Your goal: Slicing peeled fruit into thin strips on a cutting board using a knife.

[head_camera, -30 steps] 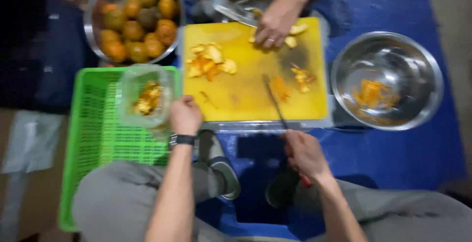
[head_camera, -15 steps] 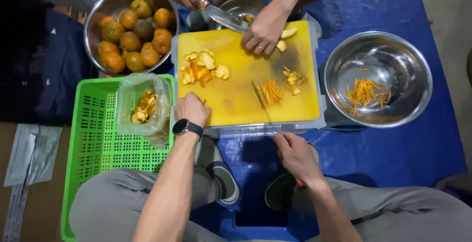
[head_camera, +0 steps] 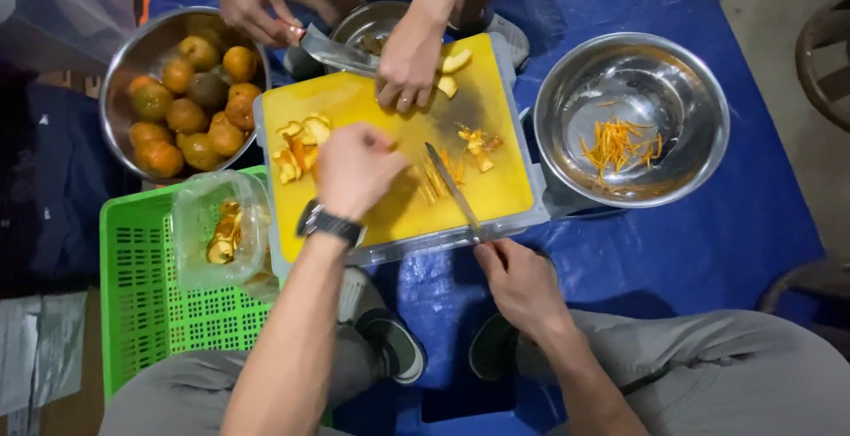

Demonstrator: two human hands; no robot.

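A yellow cutting board [head_camera: 496,192] lies in front of me with orange peel pieces [head_camera: 299,142] at its left and thin peel strips [head_camera: 436,177] in the middle. My left hand [head_camera: 356,170], a dark watch on its wrist, rests closed over peel on the board. My right hand [head_camera: 518,278] grips the handle of a knife [head_camera: 452,188] whose blade lies across the strips. Across the board another person's hand [head_camera: 407,64] presses on peel while their other hand [head_camera: 250,0] holds a second knife [head_camera: 339,52].
A steel bowl of whole oranges [head_camera: 190,100] stands at the far left. Another steel bowl [head_camera: 682,91] at the right holds orange shreds. A green plastic crate [head_camera: 150,312] carries a clear bag of peel [head_camera: 221,232]. Blue tarp [head_camera: 708,250] covers the floor; my shoes show below.
My left hand has moved from the board's near edge onto the peel in the middle. My right hand has come up and taken the knife handle.
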